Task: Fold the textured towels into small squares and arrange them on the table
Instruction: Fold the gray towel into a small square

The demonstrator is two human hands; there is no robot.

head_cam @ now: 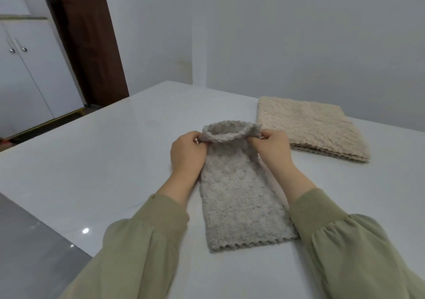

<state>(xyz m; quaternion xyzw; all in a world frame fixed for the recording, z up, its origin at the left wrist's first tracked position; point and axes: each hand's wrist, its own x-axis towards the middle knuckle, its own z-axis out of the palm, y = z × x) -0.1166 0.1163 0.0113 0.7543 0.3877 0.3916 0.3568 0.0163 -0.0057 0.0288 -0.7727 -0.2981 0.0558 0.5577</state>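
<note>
A grey textured towel lies as a long narrow strip on the white table, running from the near edge away from me. Its far end is lifted and curled back toward me. My left hand pinches the far left corner and my right hand pinches the far right corner. A stack of beige textured towels, folded flat, rests on the table to the right, just beyond my right hand.
The table's left edge drops to a glossy grey floor. White walls stand close behind the table. A white cabinet and a dark brown door frame are at the far left.
</note>
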